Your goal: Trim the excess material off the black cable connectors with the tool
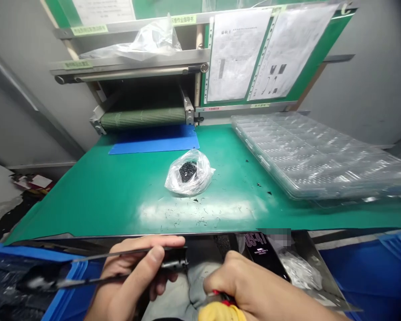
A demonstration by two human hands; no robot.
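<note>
My left hand is closed around a black part with a short cylindrical end. Two long dark strips run from it to the left, past my wrist. My right hand is wrapped around a tool with a red and black handle. Something yellow shows just below that grip; the tool's working end is hidden. On the green mat, beyond both hands, sits an open clear plastic bag with small black pieces inside. Black scraps lie scattered in front of it.
Stacked clear plastic trays cover the mat's right side. At the back stands a conveyor belt above a blue sheet. A phone lies in an open drawer below the mat's edge. Blue bins flank me.
</note>
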